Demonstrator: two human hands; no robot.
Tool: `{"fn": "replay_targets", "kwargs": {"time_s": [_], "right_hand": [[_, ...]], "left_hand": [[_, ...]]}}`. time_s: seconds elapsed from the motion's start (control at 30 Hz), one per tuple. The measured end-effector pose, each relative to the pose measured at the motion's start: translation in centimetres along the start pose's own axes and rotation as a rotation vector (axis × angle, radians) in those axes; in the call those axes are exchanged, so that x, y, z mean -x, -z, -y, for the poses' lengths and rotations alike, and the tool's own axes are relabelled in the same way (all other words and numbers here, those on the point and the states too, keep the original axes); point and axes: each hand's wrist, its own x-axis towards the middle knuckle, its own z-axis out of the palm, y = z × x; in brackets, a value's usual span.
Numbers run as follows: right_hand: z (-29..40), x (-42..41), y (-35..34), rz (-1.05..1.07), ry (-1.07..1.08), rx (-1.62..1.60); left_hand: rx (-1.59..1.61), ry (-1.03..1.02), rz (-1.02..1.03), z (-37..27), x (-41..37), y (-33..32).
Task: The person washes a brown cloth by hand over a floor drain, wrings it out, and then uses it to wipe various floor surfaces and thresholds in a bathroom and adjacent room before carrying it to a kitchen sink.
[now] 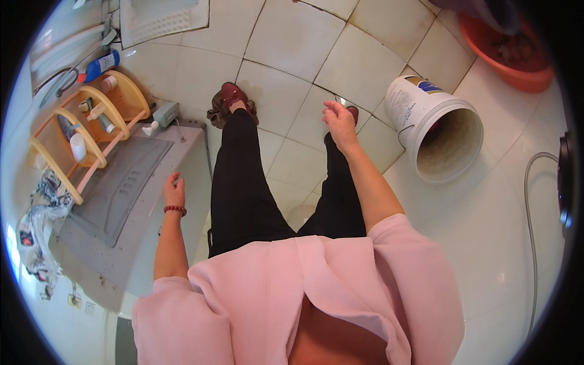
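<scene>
My left hand (174, 189), with a red bead bracelet (175, 210) at the wrist, hangs beside a grey washing machine (194, 150) and holds nothing. My right hand (341, 123) is held over my right shoe (352, 115), its fingers loosely bent and nothing in them. Under my left shoe (232, 94) lies a crumpled brown cloth (218, 112) on the tiled floor. To the right of my right hand, a white plastic bucket (417, 98) is tilted with its mouth facing me. Part of its inside is hidden in shadow.
An orange plastic shelf rack (125, 91) with bottles stands on the washing machine, near a grey-green appliance (165, 114). A blue bottle (102, 62) lies behind it. An orange basin (524, 80) is at upper right. A grey hose (529, 219) runs along the right wall.
</scene>
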Motion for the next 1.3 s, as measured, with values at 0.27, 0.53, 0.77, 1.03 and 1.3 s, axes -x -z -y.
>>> {"fn": "replay_targets", "kwargs": {"time_s": [0.27, 0.53, 0.77, 1.03, 1.3], "right_hand": [[-3.1, 3.1, 7.7, -0.094, 0.113, 0.148], [-2.5, 2.0, 5.0, -0.038, 0.224, 0.073], [1.7, 5.1, 6.4, 0.086, 0.276, 0.182], [-1.3, 8.9, 9.0, -0.156, 0.225, 0.236], [5.0, 12.4, -0.4, -0.107, 0.366, 0.231]], "left_hand": [[-0.101, -0.072, -0.110, -0.4, 3.2, -2.7], [0.092, -0.007, -0.061, -1.5, 5.3, -2.6], [0.153, 0.176, -0.102, 5.2, 15.3, -5.8], [0.655, 0.606, -0.029, 10.5, 17.1, -7.4], [1.665, 0.836, -0.177, 17.4, 12.7, 5.7]]}}
